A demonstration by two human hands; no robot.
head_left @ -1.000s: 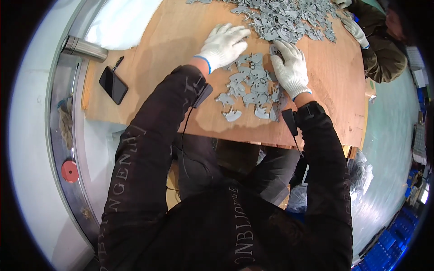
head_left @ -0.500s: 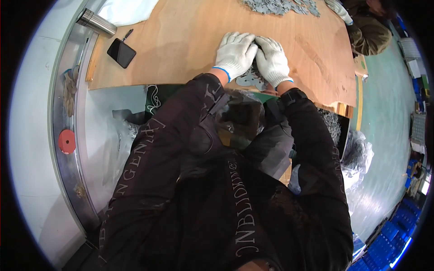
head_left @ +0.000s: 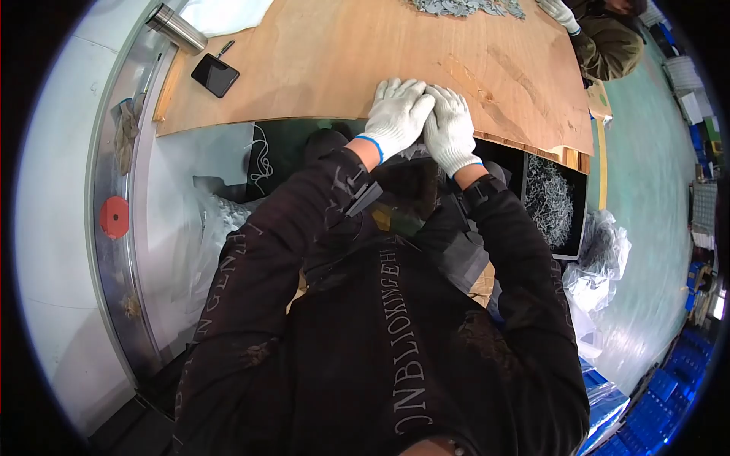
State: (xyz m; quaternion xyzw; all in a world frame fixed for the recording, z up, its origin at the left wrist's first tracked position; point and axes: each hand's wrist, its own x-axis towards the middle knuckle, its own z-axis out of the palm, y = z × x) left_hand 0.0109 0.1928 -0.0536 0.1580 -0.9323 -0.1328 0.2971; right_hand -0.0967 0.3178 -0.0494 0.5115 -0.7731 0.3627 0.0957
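Note:
My left hand (head_left: 397, 118), in a white knit glove with a blue cuff, lies palm down at the near edge of the wooden tabletop (head_left: 327, 72). Beside it and touching it, my right hand (head_left: 450, 131) wears a matching glove. Both hands have their fingers stretched out and pointing away from me. A few flat grey pieces (head_left: 414, 152) show just below the edge, between my wrists. Whatever lies under the palms is hidden. Beneath the hands, between my knees, is a dark opening with clear plastic around it. A heap of grey pieces (head_left: 464, 6) lies at the far side of the table.
A black phone (head_left: 215, 75) with a pen beside it and a steel flask (head_left: 176, 27) lie at the table's left. Under its right end stands a black bin (head_left: 549, 205) of thin grey scraps. A co-worker's gloved hand (head_left: 559, 13) rests at the far right corner.
Both hands have slid toward me, from the tabletop to its near edge. The grey pieces around them have left the tabletop, and a few now show below the edge.

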